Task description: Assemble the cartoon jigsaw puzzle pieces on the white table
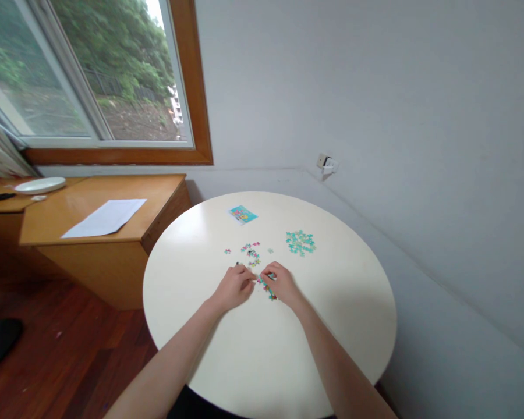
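My left hand (236,286) rests low over the white round table, its fingers curled and pinched together; what lies between the fingertips is too small to make out. Close on its right, my right hand (283,284) has thumb and fingers closed on a small puzzle piece at the edge of a joined strip of jigsaw puzzle pieces (265,287). Part of that strip is hidden under the right hand. Just beyond both hands lie several loose multicoloured puzzle pieces (252,254). A dark-coloured piece (238,263) sits against the back of the left hand.
A heap of teal puzzle pieces (300,242) lies to the right on the round table (262,361). Farther back is a picture card (243,215). A wooden desk (100,195) at left holds paper (105,219) and a white plate (41,185). Walls stand behind and right.
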`<state>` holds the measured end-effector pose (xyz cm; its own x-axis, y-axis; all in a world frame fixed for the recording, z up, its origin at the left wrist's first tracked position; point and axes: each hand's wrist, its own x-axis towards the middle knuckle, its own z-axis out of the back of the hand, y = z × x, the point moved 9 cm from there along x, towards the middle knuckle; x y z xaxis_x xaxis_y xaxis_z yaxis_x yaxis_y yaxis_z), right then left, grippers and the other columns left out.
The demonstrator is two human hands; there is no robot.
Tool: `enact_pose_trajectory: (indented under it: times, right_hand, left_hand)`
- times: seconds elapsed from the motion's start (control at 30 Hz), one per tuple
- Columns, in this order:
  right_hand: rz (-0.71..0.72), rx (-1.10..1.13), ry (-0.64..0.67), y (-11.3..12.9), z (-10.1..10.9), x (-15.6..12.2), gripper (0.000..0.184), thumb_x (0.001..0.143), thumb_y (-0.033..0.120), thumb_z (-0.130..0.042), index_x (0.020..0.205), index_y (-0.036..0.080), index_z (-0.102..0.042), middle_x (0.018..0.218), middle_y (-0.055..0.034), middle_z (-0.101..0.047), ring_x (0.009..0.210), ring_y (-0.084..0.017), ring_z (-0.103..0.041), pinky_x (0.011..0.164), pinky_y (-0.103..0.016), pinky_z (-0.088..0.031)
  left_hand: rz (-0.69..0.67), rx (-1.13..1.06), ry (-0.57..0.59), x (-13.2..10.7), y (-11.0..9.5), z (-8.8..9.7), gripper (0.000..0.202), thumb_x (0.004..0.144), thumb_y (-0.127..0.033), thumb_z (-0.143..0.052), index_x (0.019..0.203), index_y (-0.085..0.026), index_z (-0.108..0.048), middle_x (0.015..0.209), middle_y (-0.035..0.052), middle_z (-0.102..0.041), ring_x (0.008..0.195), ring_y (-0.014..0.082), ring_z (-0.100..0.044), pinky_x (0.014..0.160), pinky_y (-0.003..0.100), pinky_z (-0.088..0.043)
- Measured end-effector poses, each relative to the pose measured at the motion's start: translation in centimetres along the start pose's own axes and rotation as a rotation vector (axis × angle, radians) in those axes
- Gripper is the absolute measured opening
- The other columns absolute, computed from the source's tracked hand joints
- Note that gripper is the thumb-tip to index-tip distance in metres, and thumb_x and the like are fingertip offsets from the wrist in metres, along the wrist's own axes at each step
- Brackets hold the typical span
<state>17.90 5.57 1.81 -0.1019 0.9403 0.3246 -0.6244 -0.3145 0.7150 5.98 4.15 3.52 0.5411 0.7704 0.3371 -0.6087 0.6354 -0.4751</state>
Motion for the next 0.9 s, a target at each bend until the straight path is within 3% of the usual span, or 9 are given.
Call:
enact_pose_trajectory:
  times: [0.9]
  right_hand:
    - [-0.006, -0.002, -0.030, -0.51, 0.10, 0.10, 0.012, 0.072, 0.011, -0.060, 0.064, 0.018, -0.065, 0.072, -0.0012, -0.059, 0.071, -0.013, -0.057, 0.066, -0.026, -0.047]
  left_hand:
    - [-0.053, 0.029, 0.047, -0.16, -0.45, -0.38, 0.024, 0.074, -0.015, -0.053, 0.094, -0.020, -0.065, 0.088, 0.0066, -0.060, 0.086, 0.0188, -0.054, 0.077, 0.033, -0.040]
